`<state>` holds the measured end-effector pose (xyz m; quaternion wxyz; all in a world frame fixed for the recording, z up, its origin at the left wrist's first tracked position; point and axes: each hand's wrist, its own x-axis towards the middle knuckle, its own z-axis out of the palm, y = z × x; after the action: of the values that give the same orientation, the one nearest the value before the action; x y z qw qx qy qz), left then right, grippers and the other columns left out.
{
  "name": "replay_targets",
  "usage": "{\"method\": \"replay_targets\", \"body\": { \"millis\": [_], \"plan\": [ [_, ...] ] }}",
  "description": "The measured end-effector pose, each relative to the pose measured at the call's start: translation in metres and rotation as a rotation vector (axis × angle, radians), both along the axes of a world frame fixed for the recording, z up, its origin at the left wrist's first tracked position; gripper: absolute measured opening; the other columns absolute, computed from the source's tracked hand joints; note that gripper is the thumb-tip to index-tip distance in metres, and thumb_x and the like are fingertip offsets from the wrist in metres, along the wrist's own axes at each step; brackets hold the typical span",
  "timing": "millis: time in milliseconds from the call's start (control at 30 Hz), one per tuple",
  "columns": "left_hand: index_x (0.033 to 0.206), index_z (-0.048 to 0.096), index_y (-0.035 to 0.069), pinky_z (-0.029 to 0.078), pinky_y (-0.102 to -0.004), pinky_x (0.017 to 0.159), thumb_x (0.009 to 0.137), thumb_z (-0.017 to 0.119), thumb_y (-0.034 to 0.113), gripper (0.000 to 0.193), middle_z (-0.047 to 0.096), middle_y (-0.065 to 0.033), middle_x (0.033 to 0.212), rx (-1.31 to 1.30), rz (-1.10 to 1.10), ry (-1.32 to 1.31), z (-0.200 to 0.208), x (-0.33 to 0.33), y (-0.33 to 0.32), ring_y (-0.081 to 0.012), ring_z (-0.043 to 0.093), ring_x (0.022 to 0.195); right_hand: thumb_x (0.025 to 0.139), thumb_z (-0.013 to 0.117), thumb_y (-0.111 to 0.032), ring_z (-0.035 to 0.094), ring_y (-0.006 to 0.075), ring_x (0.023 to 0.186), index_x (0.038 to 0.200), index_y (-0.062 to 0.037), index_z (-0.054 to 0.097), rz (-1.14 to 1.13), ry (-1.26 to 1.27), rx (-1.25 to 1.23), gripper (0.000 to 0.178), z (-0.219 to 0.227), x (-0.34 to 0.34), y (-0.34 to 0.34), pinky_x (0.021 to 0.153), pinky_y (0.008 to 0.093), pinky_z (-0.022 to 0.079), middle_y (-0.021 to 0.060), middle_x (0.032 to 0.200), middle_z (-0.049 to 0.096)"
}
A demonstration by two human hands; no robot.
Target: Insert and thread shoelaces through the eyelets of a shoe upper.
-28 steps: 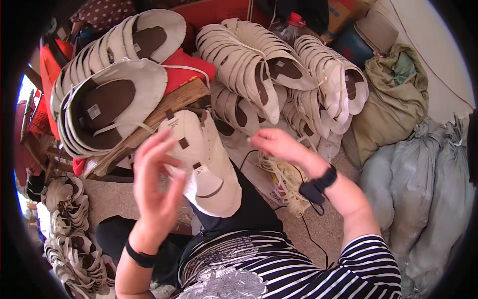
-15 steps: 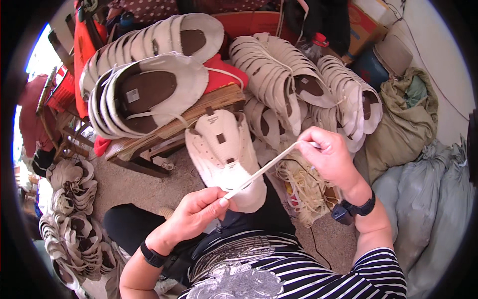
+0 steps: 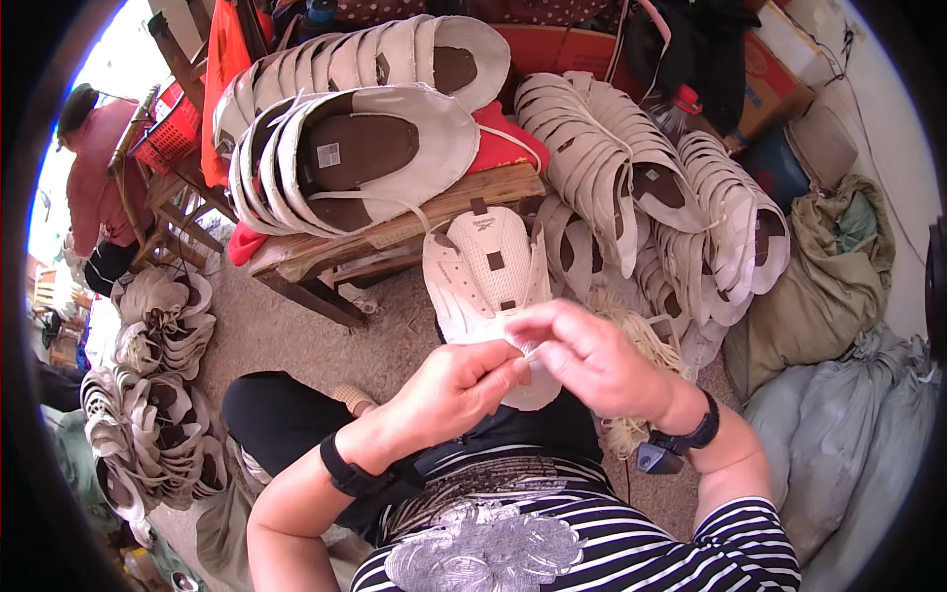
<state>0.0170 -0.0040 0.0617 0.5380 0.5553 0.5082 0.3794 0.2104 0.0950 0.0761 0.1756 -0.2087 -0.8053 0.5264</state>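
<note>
While both hands meet over the lap, a flat white shoe upper [image 3: 486, 296] lies between them and the wooden bench [image 3: 395, 232], its perforated, stitched panel fanned out and its near edge under the fingers. Left hand [image 3: 454, 390]: fingers curled close, pinching the upper's lower edge. Right hand [image 3: 592, 360]: fingers bent down and nearly closed on the same edge, touching the left fingertips; whether it also grips a thread or needle cannot be told. Black bands on both wrists.

On the bench: a stack of oval cream uppers with brown insole centres [image 3: 355, 158], smooth, thin, overlapping like shells, atop a red cushion [image 3: 503, 143]. Right of the bench: a larger heap of the same uppers [image 3: 641, 197], ribbed rows, curved edges. Below that heap, just beside the right hand, a tuft of pale fibrous cord [image 3: 641, 340]. Far right of the bench: soft, crumpled grey-green cloth sacks [image 3: 848, 424]. Left of the bench, on the gritty floor: bundled uppers [image 3: 158, 326]; beyond them a person in a pink top [image 3: 94, 187].
</note>
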Motion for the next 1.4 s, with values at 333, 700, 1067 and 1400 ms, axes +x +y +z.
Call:
{"method": "replay_targets", "body": {
  "millis": [333, 700, 1067, 1400],
  "plan": [
    [0.101, 0.066, 0.003, 0.047, -0.029, 0.06, 0.089, 0.067, 0.008, 0.013, 0.056, -0.0085, 0.083, 0.299, 0.38, 0.219, -0.036, -0.002, 0.021, -0.0185, 0.055, 0.066, 0.083, 0.066, -0.007, 0.063, 0.026, 0.078, 0.089, -0.0021, 0.065, -0.245, -0.096, 0.159, 0.008, -0.021, -0.009, 0.027, 0.07, 0.0341, 0.05, 0.0114, 0.087, 0.06],
    [0.105, 0.069, 0.008, 0.051, -0.0316, 0.061, 0.082, 0.07, 0.004, 0.023, 0.056, -0.0075, 0.086, 0.489, 0.333, 0.403, -0.048, -0.007, 0.028, -0.02, 0.061, 0.069, 0.077, 0.065, -0.006, 0.06, 0.0319, 0.073, 0.078, -0.005, 0.058, -0.311, -0.062, 0.55, 0.007, -0.03, -0.024, 0.024, 0.064, 0.0392, 0.049, 0.0111, 0.081, 0.054],
    [0.106, 0.067, 0.008, 0.05, -0.0309, 0.059, 0.081, 0.071, 0.004, 0.025, 0.055, -0.0069, 0.086, 0.434, 0.337, 0.386, -0.05, -0.006, 0.025, -0.0191, 0.059, 0.067, 0.075, 0.064, -0.003, 0.06, 0.0294, 0.07, 0.078, -0.0058, 0.054, -0.243, 0.093, 0.137, 0.01, -0.046, -0.024, 0.017, 0.061, 0.039, 0.049, 0.0101, 0.08, 0.052],
    [0.108, 0.068, 0.008, 0.049, -0.0307, 0.059, 0.079, 0.073, 0.001, 0.03, 0.057, -0.0077, 0.086, 0.589, 0.312, 0.454, -0.056, -0.008, 0.027, -0.0204, 0.059, 0.069, 0.075, 0.066, -0.003, 0.059, 0.0299, 0.067, 0.08, -0.0046, 0.055, -0.339, -0.038, 0.521, 0.012, -0.041, -0.025, 0.016, 0.059, 0.039, 0.048, 0.0105, 0.081, 0.053]
  ]
}}
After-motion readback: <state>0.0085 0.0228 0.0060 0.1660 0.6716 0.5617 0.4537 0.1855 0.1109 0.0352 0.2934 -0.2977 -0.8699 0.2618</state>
